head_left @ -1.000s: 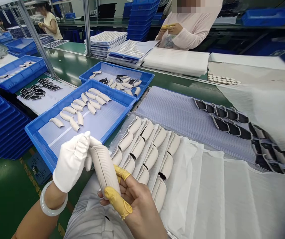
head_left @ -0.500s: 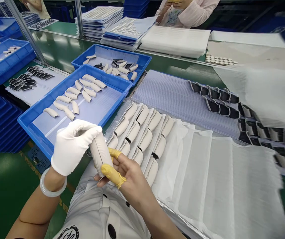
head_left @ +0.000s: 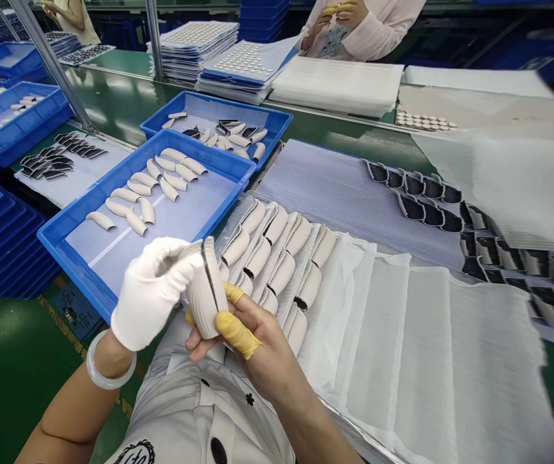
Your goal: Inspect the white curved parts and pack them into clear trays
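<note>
A beige ribbed curved piece (head_left: 205, 296) is held between both hands above my lap, its long slit showing a dark inside. My left hand (head_left: 153, 293), in a white glove, pinches its upper left part. My right hand (head_left: 247, 328), with yellow covers on the thumb and fingers, grips its lower end from the right. Just right of it, rows of similar beige pieces (head_left: 281, 274) lie between white sheets. A blue tray (head_left: 228, 212) behind my left hand holds several loose beige pieces (head_left: 136, 222).
A second blue tray (head_left: 281, 122) with beige and black pieces stands behind. White cloth (head_left: 426, 322) covers the right side, beyond it rows of dark-lined pieces (head_left: 431, 216). Stacked blue trays (head_left: 6, 245) are at the left. A person in pink sleeves (head_left: 383, 29) works across the table.
The piece has turned and its slit has opened wider, showing more dark inside. Both hands have shifted slightly to the right with it.
</note>
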The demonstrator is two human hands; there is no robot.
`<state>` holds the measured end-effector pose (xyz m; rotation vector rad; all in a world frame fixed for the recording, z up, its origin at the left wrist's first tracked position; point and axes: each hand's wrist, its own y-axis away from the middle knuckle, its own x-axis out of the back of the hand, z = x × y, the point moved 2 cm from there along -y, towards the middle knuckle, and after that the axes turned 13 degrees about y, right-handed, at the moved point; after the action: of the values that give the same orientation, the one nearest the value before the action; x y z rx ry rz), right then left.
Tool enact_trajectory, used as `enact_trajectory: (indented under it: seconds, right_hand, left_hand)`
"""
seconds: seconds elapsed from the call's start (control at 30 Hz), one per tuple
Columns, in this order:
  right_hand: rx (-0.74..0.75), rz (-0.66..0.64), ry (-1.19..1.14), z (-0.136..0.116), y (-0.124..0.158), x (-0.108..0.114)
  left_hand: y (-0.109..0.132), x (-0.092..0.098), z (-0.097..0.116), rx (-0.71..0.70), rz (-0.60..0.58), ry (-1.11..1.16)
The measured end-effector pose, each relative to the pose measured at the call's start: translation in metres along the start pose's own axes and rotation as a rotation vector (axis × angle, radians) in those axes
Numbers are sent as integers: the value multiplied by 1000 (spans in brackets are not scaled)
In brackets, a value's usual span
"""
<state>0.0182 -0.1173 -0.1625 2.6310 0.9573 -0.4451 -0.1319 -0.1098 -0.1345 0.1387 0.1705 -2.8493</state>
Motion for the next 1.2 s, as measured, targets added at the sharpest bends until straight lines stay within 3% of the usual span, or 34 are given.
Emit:
enact_trajectory:
  seconds: [0.27, 0.57, 0.73, 0.87, 0.93, 1.07, 1.2]
  right_hand:
    - [-77, -91, -125, 4, 0, -2]
    - [-68, -102, -155, 5, -5, -3]
    - [-9, -95, -269, 5, -8, -3]
    - [16, -83, -346, 5, -9, -2]
    - [26, -77, -358, 5, -10, -1]
    - [17, -124, -353, 9, -10, -5]
    - [-6, -190, -429, 11, -9, -11]
  left_hand:
    - [-4, -2, 5, 197, -38, 197]
    - [-6, 0, 3, 215, -43, 186]
    - [-6, 4, 5, 81, -222, 131]
    - [0, 1, 9, 20, -337, -148]
    - [1, -1, 10, 0, -303, -213]
    - [-4, 1, 12, -63, -144, -72]
    - [-11, 2, 11, 41, -54, 53]
